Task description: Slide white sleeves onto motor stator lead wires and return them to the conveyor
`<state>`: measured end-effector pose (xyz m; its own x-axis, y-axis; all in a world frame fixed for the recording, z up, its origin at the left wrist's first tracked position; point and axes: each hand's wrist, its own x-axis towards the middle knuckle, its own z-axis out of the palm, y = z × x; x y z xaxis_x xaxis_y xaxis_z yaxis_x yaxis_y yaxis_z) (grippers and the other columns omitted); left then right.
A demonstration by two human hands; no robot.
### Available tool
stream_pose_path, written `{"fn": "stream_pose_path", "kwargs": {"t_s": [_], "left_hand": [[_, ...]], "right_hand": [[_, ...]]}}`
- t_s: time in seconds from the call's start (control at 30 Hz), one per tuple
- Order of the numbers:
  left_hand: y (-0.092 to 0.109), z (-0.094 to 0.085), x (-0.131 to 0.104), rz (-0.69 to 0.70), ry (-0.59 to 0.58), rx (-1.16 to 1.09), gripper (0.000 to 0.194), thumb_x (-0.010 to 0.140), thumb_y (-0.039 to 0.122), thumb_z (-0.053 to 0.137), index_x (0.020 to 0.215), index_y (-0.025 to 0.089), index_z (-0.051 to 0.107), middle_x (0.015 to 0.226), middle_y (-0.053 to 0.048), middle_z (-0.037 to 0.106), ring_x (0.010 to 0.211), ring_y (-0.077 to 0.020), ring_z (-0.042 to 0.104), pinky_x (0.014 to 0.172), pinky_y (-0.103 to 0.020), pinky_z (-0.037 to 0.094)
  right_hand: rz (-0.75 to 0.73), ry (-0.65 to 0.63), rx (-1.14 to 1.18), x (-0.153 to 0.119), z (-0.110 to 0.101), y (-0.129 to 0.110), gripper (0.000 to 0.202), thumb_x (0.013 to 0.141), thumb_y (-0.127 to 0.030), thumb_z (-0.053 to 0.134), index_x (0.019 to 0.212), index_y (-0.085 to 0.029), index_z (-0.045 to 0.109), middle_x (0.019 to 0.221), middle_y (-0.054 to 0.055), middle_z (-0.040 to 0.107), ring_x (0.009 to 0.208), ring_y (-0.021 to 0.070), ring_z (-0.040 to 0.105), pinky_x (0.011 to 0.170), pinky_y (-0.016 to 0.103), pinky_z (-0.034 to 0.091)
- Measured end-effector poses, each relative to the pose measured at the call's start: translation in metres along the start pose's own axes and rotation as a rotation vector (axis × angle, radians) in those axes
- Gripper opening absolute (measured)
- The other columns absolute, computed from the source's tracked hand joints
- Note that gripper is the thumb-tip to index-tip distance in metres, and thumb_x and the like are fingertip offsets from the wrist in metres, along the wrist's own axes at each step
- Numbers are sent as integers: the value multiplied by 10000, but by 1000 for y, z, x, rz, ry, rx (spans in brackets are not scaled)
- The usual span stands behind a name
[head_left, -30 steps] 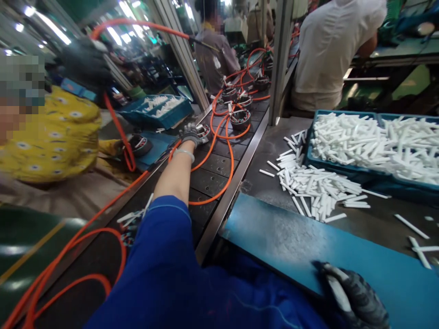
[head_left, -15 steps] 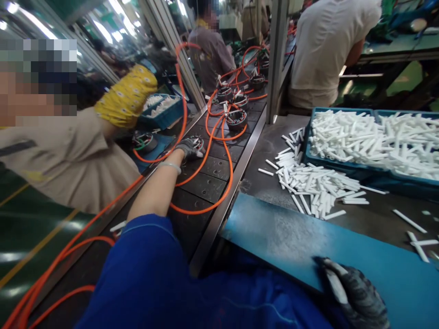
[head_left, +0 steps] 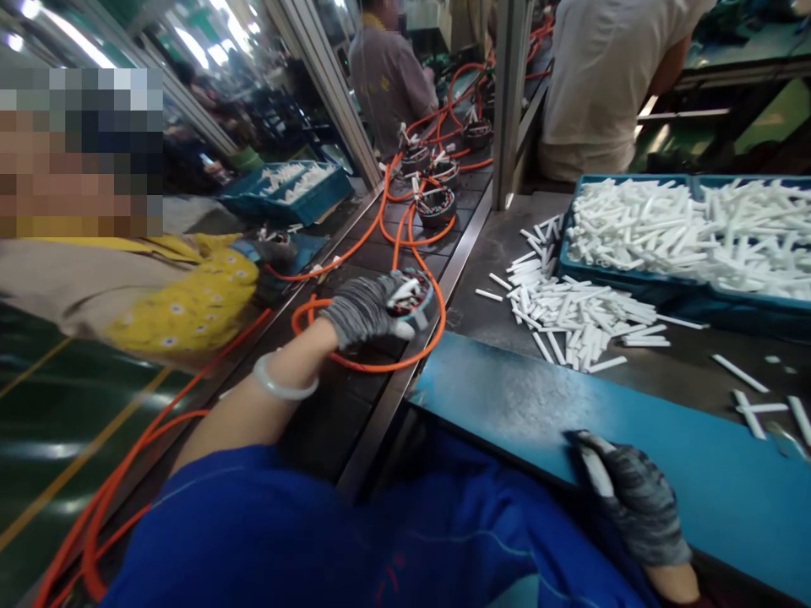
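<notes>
My left hand (head_left: 371,312), in a grey striped glove, is closed on the side of a motor stator (head_left: 411,297), a round wound ring with white pieces inside. It is over the dark track (head_left: 335,414), with an orange cable (head_left: 380,366) looping around it. My right hand (head_left: 639,498), gloved alike, rests at the near edge of the blue mat (head_left: 519,397). Its fingers are curled and pressed together; whatever they may hold is hidden. Loose white sleeves (head_left: 583,317) lie in a heap beyond the mat.
Blue bins (head_left: 703,295) full of white sleeves stand at the right. More stators (head_left: 437,207) with orange cables sit farther up the track. A metal post (head_left: 507,101) rises beside it. A co-worker's yellow sleeve (head_left: 183,295) is close on the left; other people are beyond.
My left hand has drawn the stator nearer and rightward along the track, and the orange cable loop has tightened. The co-worker's yellow-sleeved arm has lowered. My right hand stays at the mat's edge.
</notes>
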<state>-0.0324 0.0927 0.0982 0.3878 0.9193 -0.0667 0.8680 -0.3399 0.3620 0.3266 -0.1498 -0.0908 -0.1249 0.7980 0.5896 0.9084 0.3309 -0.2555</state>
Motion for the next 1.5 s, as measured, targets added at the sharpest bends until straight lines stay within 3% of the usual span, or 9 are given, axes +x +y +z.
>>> {"fn": "stream_pose_path", "kwargs": {"t_s": [0.2,0.4,0.5,0.6,0.83,0.97,1.1,1.27,1.5], "left_hand": [[75,72,-19,291,-428,-85,781,626,370,937,1339,238,648,1154,-27,773,1062,-249,726,934,-314,543],[115,137,-44,522,-369,303,501,906,347,692,1363,152,632,1303,-174,694,1223,-326,652,1068,-459,493],[111,133,-53,573,-221,269,677,878,454,732,1435,111,555,1424,-187,618,1358,-350,543,1187,-515,370],[109,123,-53,522,-78,173,851,840,655,701,1452,90,528,1410,-188,623,1302,-342,567,1155,-484,403],[123,134,-54,433,-157,250,332,1033,393,499,1185,208,728,1143,-96,746,1094,-281,663,988,-437,497],[107,144,-74,346,38,323,362,1048,366,466,1160,137,722,976,-140,757,931,-278,705,870,-424,535],[94,155,-79,257,101,113,332,1050,288,437,1202,143,694,1015,-125,767,943,-247,722,872,-387,562],[96,152,-62,159,-36,-335,324,1018,290,438,1179,159,687,1098,-87,766,1008,-204,717,933,-345,567],[95,140,-57,201,-118,-386,332,890,395,533,992,152,734,906,-95,749,880,-235,691,821,-372,555]], "right_hand": [[70,-26,45,-5,3,1,238,1011,-260,546,1127,-172,734,870,71,754,739,203,672,709,334,502],[253,-87,230,10,-5,-7,258,1015,-311,529,1144,-224,734,944,73,770,817,228,708,753,364,557],[340,-40,394,27,-9,-6,298,986,-301,589,1266,-237,669,1142,86,751,1026,239,714,905,391,582],[194,-87,473,48,-11,3,373,985,-268,583,1355,-258,628,1305,98,693,1188,247,663,1024,428,553],[-214,-339,703,104,-5,24,511,1032,-235,466,1536,-321,452,1555,70,521,1450,236,473,1221,525,377],[-316,-395,767,113,12,25,491,1043,-277,456,1533,-300,464,1510,94,565,1445,244,476,1185,524,412],[-259,-447,857,124,21,27,418,1044,-356,483,1437,-265,592,1327,99,694,1210,218,654,1051,415,523],[-59,-742,982,158,12,24,426,966,-521,590,1244,-235,739,1002,44,776,861,187,710,797,305,572],[248,-861,1174,160,19,8,381,827,-540,748,846,-162,793,737,27,742,654,146,668,599,244,527]]}}
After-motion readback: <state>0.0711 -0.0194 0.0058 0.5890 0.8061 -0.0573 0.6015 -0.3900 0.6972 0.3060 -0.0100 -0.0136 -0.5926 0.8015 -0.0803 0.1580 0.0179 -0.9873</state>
